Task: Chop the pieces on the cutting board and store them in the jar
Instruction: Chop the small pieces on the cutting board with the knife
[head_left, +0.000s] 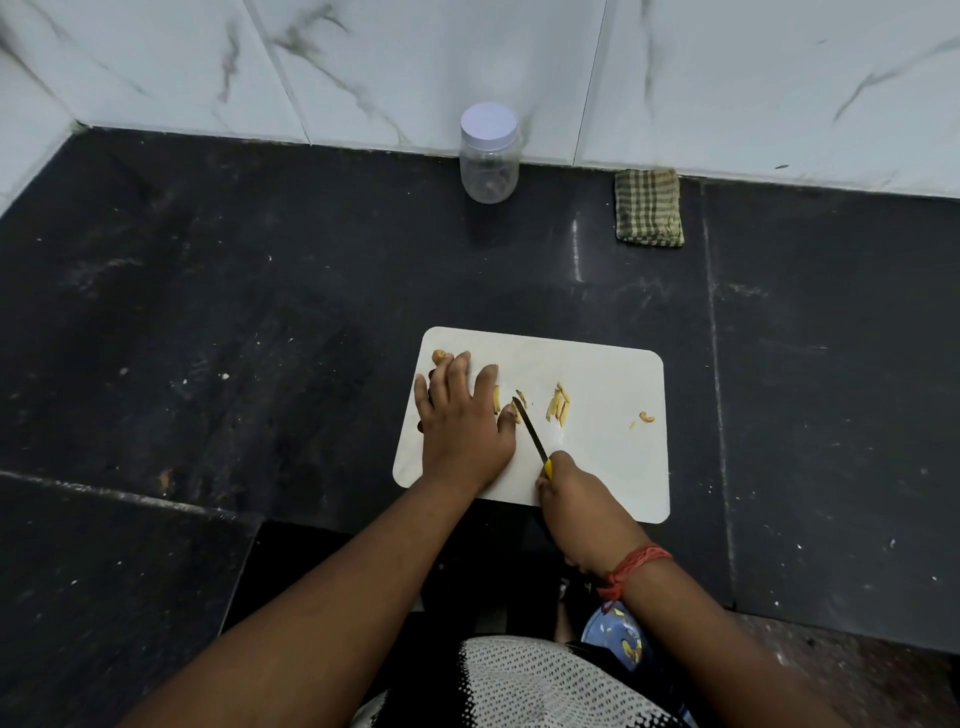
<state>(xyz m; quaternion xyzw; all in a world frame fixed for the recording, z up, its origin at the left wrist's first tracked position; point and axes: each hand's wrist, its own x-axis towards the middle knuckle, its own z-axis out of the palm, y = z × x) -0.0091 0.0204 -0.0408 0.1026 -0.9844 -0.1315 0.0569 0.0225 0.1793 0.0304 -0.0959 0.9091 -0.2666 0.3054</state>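
Pieces (558, 402) of something pale yellow lie scattered on a white cutting board (597, 457), which sits flat on a dark stone desk (208, 312) close to the person's body. Nearest the camera, the right hand (576, 506) curls tightly round the yellow handle of a small knife (531, 430); a red thread band circles that wrist. The blade slants up and to the left over the board, its tip close to a few slivers by the thumb of the left hand (462, 415). That left hand lies palm down on the board's left part with its fingers straight and spread, pressing over some of the pieces; a couple of rounder uncut bits (439, 356) peek out just beyond the fingertips near the board's far left corner. A small cluster of cut strips lies near the middle of the board, just right of the blade, and two stray fragments (645, 417) rest near the right edge.

Farther back, well apart from the board, a clear plastic jar (489, 156) stands upright against the marble-patterned wall (727, 78), its white lid on; it looks empty. To its right, also against the wall, lies a folded green checked cloth (649, 207).
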